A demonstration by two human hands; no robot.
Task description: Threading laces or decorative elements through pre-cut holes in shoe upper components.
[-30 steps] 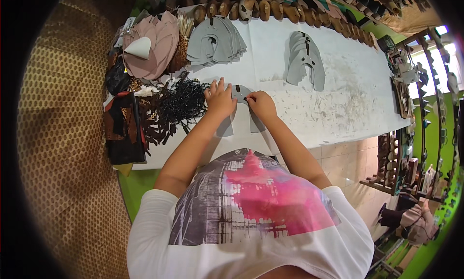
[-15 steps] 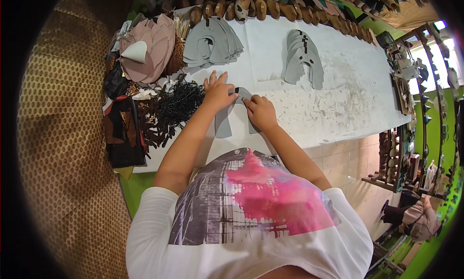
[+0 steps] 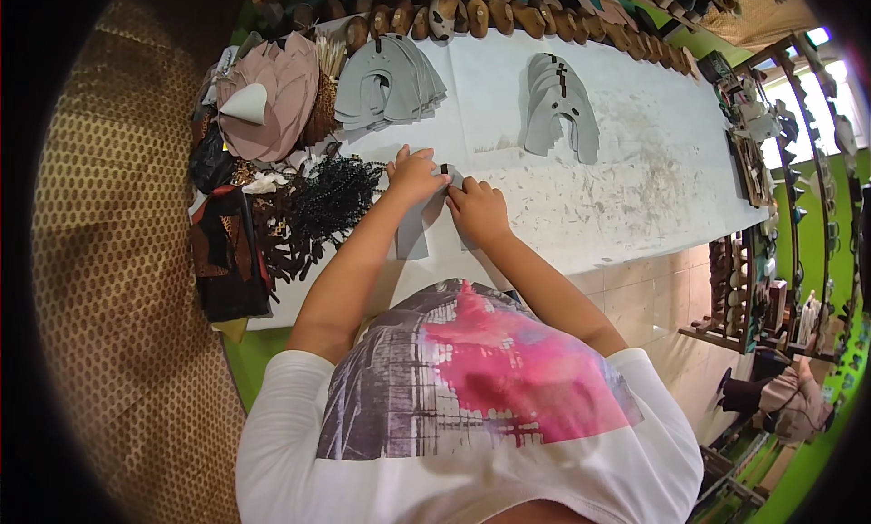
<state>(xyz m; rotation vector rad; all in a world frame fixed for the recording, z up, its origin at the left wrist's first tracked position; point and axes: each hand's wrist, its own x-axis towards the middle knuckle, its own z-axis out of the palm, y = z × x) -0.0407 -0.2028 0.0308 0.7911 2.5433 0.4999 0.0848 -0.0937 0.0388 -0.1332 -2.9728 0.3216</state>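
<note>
A grey, arch-shaped flat piece, like a shoe upper (image 3: 413, 238), lies on the white table in front of me, with a short dark strip at its top. My left hand (image 3: 415, 175) rests over its left side, fingers stretched and apart, thumb pressing beside the strip. My right hand (image 3: 481, 213) has its fingers curled on the right side, pinching the edge near the top. The two hands almost meet at the strip and hide much of the piece.
Matching grey pieces are stacked (image 3: 431, 88) at the back left, and more with dark strips (image 3: 553, 116) farther right. Pink sheets (image 3: 281, 79), black cords (image 3: 340, 193) and a dark bag (image 3: 231, 270) crowd the left. Wooden shoe lasts (image 3: 531, 18) line the back; a person (image 3: 789, 406) is at right.
My right hand has moved a little left, closer to the left hand. The piece's top shows narrower between them. The whole view has shifted slightly.
</note>
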